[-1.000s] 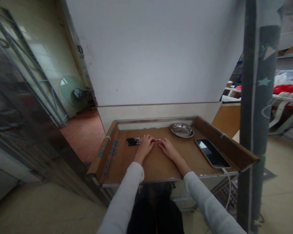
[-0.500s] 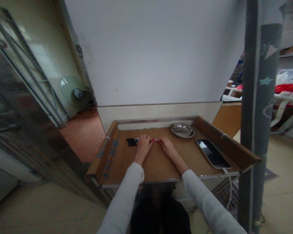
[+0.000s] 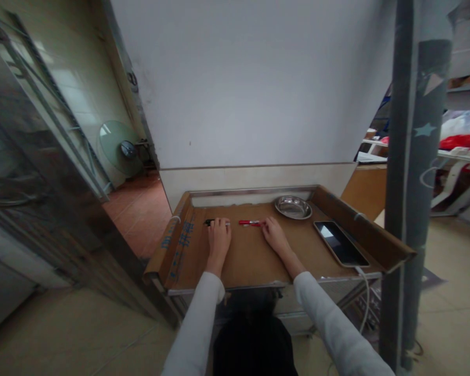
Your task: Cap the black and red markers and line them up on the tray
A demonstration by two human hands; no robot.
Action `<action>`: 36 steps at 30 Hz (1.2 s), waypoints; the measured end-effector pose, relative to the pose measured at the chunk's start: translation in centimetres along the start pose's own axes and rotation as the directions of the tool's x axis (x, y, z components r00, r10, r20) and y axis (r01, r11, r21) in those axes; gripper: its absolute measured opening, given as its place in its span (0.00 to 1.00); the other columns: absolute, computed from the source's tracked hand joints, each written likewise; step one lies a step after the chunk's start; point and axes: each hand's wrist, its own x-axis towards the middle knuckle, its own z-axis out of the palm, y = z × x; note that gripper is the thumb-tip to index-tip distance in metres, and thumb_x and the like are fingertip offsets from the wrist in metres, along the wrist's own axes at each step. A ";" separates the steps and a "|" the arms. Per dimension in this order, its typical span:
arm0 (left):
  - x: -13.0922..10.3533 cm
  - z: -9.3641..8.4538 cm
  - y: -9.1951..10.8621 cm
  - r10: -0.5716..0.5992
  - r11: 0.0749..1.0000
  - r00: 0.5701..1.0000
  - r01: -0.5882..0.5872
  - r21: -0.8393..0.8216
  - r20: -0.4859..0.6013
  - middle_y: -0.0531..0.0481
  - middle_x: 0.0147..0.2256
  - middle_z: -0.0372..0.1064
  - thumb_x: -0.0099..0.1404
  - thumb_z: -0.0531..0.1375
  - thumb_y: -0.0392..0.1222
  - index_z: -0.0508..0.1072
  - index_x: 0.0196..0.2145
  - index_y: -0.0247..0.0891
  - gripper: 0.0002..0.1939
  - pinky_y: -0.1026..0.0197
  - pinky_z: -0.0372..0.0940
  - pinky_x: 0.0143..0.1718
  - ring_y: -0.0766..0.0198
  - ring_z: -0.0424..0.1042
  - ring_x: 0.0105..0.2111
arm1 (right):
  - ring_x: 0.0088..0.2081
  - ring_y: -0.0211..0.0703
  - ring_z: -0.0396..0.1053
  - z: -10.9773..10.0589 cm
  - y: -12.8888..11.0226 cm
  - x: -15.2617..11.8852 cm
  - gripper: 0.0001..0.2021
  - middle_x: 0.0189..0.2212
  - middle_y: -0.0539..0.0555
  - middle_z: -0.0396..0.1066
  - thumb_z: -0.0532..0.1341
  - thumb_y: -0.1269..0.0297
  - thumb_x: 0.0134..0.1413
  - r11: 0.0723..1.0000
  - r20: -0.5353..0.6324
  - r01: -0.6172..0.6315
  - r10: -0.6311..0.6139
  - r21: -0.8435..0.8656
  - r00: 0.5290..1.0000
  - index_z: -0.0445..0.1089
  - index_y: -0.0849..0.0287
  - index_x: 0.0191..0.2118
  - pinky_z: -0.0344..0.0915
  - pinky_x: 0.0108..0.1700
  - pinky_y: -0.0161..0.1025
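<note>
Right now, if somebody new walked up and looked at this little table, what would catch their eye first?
Probably the bright red on the brown cardboard: a red pen-like item lying between the two hands, its end at the fingers of the right hand. Next, likely the shiny metal dish near the back right, then the dark-screened phone in front of it, towards the right side.

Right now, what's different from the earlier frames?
Left hand let go of the red pen's left end and moved left, over the black pens. More of the red pen shows. Right hand is still at its right end. Metal dish and phone haven't moved.
</note>
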 end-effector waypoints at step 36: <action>2.5 -1.3 7.3 -0.026 0.541 0.996 -0.058 -0.839 -0.086 0.46 0.36 0.73 0.58 0.61 0.42 0.71 0.39 0.36 0.11 0.60 0.67 0.40 0.63 0.72 0.35 | 0.32 0.34 0.69 -1.9 -2.2 -2.1 0.11 0.34 0.52 0.75 0.64 0.64 0.46 -0.006 0.456 -0.476 0.299 0.880 0.838 0.75 0.59 0.37 0.67 0.39 0.31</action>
